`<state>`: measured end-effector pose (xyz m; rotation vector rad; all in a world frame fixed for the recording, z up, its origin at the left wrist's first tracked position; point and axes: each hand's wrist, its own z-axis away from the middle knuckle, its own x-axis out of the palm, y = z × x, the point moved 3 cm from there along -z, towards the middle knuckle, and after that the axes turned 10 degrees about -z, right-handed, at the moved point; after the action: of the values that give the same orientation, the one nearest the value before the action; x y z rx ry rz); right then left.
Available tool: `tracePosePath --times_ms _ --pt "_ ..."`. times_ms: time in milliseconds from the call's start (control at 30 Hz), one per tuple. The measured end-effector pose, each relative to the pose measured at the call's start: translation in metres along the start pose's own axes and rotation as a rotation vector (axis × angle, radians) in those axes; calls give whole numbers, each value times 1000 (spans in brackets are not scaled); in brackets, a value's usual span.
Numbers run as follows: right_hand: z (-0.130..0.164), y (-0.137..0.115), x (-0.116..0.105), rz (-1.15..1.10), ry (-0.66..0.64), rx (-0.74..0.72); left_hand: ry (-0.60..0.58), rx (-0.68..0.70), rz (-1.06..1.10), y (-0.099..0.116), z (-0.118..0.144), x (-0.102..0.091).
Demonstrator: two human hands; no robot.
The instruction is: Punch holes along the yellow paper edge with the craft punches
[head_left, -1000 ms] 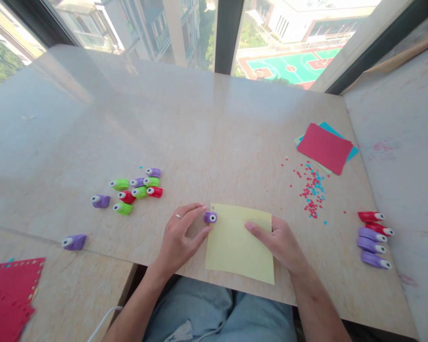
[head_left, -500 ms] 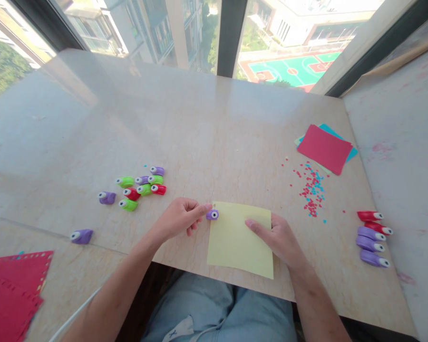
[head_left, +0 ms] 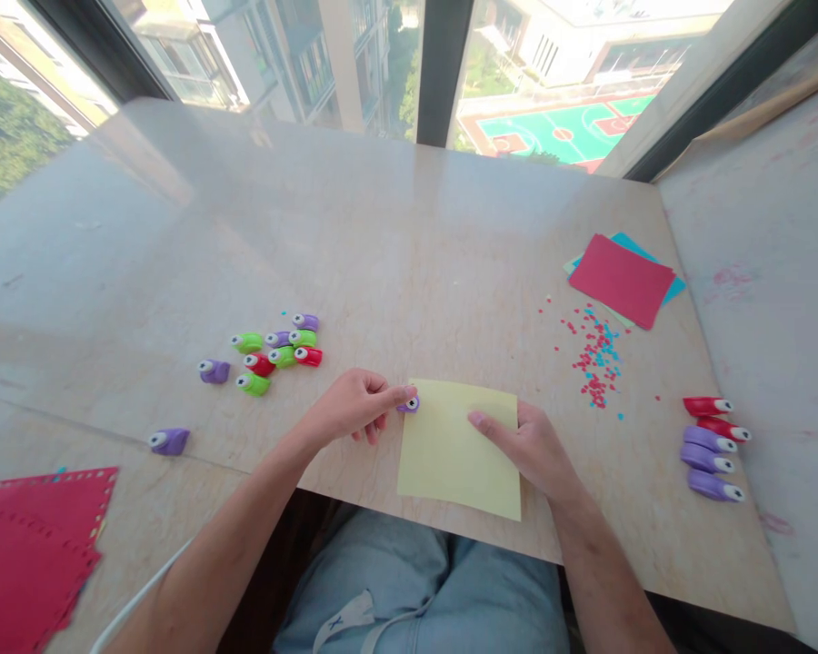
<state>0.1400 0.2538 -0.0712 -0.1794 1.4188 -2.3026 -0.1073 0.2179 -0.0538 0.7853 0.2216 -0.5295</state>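
A yellow paper sheet (head_left: 450, 445) lies near the table's front edge. A small purple paper punch (head_left: 411, 404) sits on its top left corner. My left hand (head_left: 354, 407) is curled into a loose fist, its index finger pressing on top of the punch. My right hand (head_left: 524, 440) lies flat on the sheet's right side, fingers spread, holding it down.
A cluster of green, red and purple punches (head_left: 276, 350) lies to the left, with single purple ones (head_left: 169, 441) nearer. Red and purple punches (head_left: 713, 445) line the right edge. Red and blue confetti (head_left: 596, 359) and stacked coloured sheets (head_left: 620, 277) lie at right. Punched red paper (head_left: 34, 545) sits at bottom left.
My left hand went from open fingers around the punch to a fist with the index finger pressing on it. The right hand stayed on the sheet.
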Motion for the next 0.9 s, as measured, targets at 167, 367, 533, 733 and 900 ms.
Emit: tracePosePath --times_ms 167,367,533,733,900 --pt "0 0 0 -12 -5 -1 22 -13 -15 1 0 2" --pt "-1 -1 -1 40 12 -42 46 1 -6 1 0 4" --pt "-1 -2 -1 53 11 -84 46 2 3 1 -1 4" --pt "-2 -2 1 29 4 -119 63 -1 21 4 2 4" --pt "-4 0 1 36 20 -147 79 52 15 1 1 4"
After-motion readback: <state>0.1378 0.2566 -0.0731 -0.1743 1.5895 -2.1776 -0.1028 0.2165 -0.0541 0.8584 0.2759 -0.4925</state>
